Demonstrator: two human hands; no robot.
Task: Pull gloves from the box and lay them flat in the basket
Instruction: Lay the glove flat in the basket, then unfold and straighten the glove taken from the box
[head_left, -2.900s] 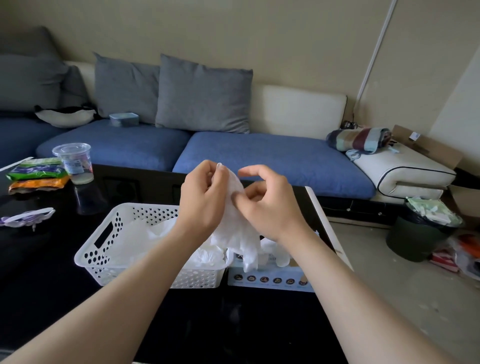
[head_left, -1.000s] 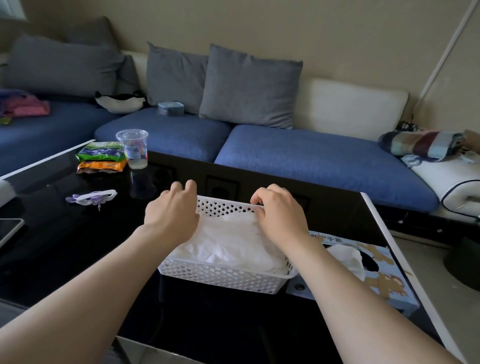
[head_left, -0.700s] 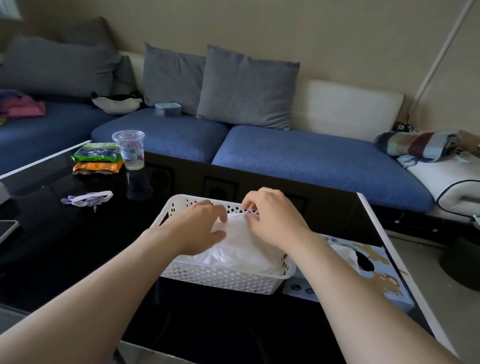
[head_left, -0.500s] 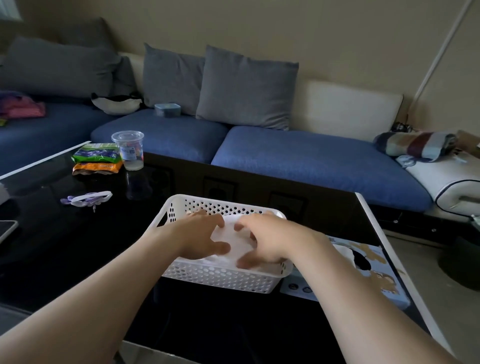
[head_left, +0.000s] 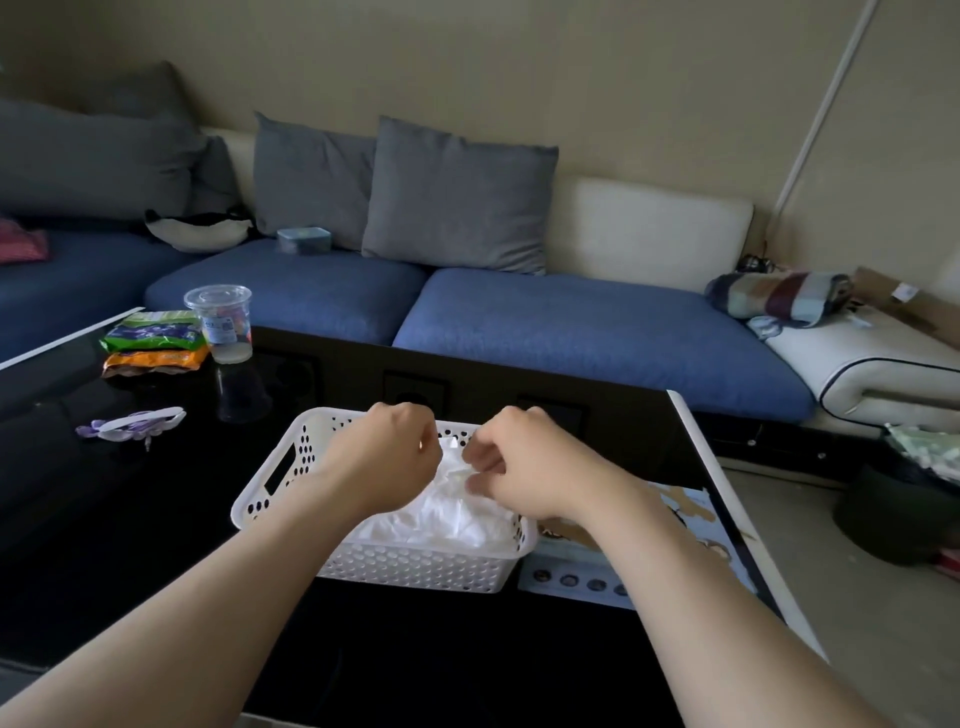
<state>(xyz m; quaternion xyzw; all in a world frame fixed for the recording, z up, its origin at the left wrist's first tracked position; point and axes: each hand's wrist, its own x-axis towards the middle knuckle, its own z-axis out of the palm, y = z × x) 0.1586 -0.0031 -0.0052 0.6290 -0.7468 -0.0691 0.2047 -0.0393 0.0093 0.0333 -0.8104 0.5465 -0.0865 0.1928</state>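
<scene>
A white perforated basket (head_left: 291, 483) sits on the black glossy table, holding a pile of thin white gloves (head_left: 447, 514). Both of my hands hover over the basket's far half. My left hand (head_left: 387, 457) and my right hand (head_left: 524, 467) have curled fingers and pinch the top glove's edge between them, lifting it slightly above the pile. The glove box (head_left: 696, 525), blue with cartoon print, lies flat just right of the basket, mostly hidden behind my right forearm.
On the table's left stand a clear plastic cup (head_left: 221, 322), snack packets (head_left: 150, 343) and a small purple-white item (head_left: 132, 423). A blue sofa with grey cushions runs behind the table. The table's white right edge (head_left: 727, 499) borders the floor, where a dark bin (head_left: 898, 509) stands.
Both hands went from pressing a glove down in the basket to pinching its edge and raising it a little. The view shifted slightly.
</scene>
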